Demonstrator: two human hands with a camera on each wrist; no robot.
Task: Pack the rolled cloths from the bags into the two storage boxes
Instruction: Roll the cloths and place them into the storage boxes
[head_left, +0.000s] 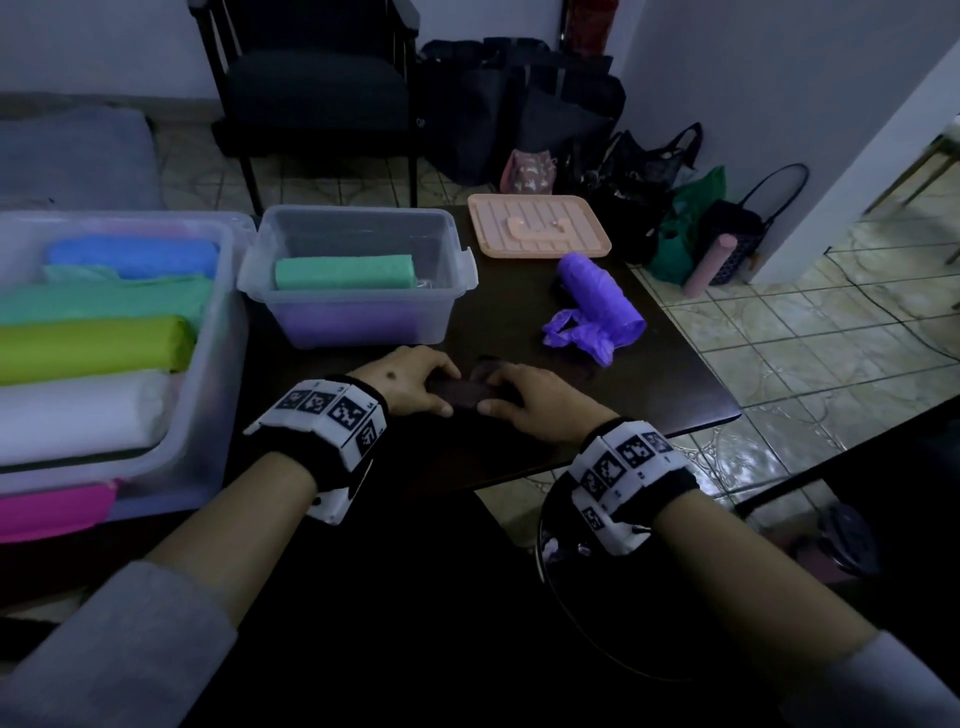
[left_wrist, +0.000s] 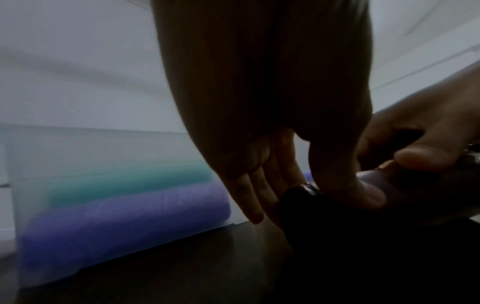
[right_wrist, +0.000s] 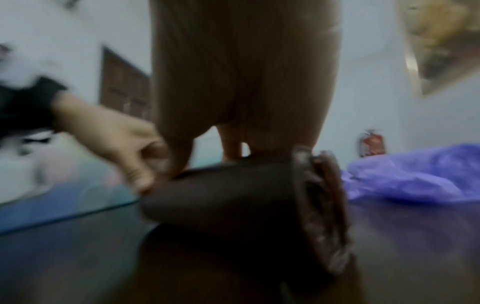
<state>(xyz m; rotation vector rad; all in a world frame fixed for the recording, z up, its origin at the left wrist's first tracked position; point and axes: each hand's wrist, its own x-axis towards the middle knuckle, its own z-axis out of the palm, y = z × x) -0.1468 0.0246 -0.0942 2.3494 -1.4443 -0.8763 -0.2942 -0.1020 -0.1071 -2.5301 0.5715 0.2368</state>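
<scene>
Dim light falls on a dark table (head_left: 613, 384) with tiled floor beyond it, where bags (head_left: 644, 182) slump against the wall. Both hands sit at the near edge on a dark roll (head_left: 457, 393), lying on its side on the table. The left hand (head_left: 410, 382) curls over its left end, thumb pressed on top in the left wrist view; the right hand (head_left: 524, 402) curls over the right end, where the right wrist view shows the spiral of layers. Both are closed on the roll.

Just past the hands stands the small box (head_left: 358, 275), holding a green roll (head_left: 345, 271) above a purple one. The big box (head_left: 119, 343) on the left is nearly full: blue, teal, lime and white rolls. A purple bag (head_left: 597, 306) lies loose to the right, a peach lid (head_left: 540, 231) behind it.

The step in hand looks like tightening or lifting the dark roll. To do it well, keep both ends squeezed evenly so the spiral does not slacken, lift it level, and lay it beside the green roll, parallel, in the small box's free space.
</scene>
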